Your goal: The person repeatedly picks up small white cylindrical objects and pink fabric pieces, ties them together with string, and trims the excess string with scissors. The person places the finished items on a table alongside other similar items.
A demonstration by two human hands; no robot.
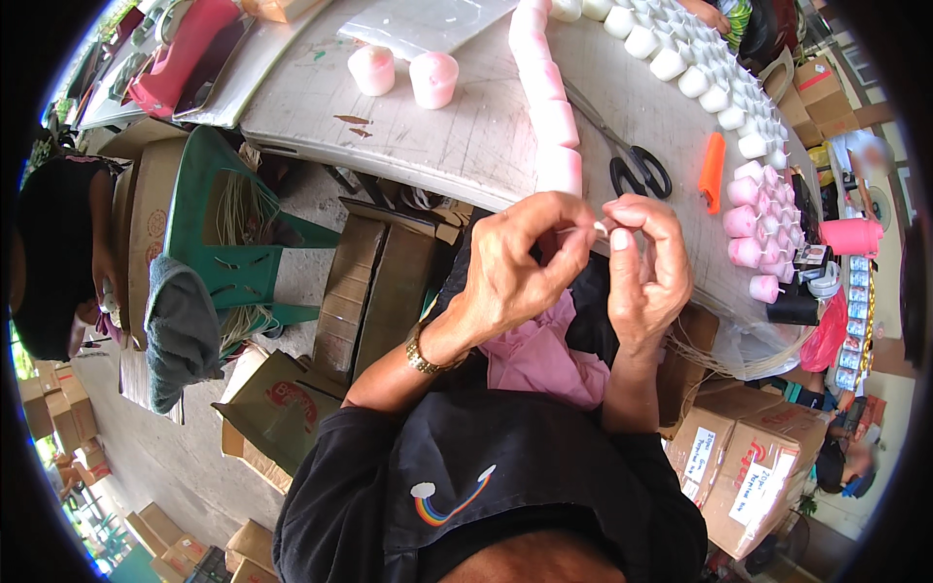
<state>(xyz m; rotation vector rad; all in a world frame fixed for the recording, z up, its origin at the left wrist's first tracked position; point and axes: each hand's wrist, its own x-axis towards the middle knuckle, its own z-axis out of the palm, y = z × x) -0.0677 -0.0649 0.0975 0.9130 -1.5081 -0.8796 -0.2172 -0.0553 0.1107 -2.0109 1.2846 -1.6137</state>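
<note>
I am wearing a black apron [486, 462] with a small rainbow on its chest, and a pink cloth [546, 358] is lying over my lap. Above it I am bringing my hands nearly together at the near edge of the desk [428, 146]. My left hand [517, 260], with a gold-coloured watch [418, 355] at its wrist, is pinching a small white piece [599, 227] between thumb and forefinger. My right hand [649, 277] is curling its thumb and fingers just beside that piece; I cannot tell whether they are gripping it too.

Just beyond my hands, a row of pink cylinders [554, 121] is running away across the desk. Right of it, black-handled scissors [641, 173] are lying on the top, and an orange tool [712, 173] is resting further right. Near the right edge, a pink cluster of cups [746, 222] is standing. Left of the row, two pink cups [433, 80] are standing near a clear plastic sheet [428, 27]. Further off, white cups [669, 64] are filling the far right side.
</note>
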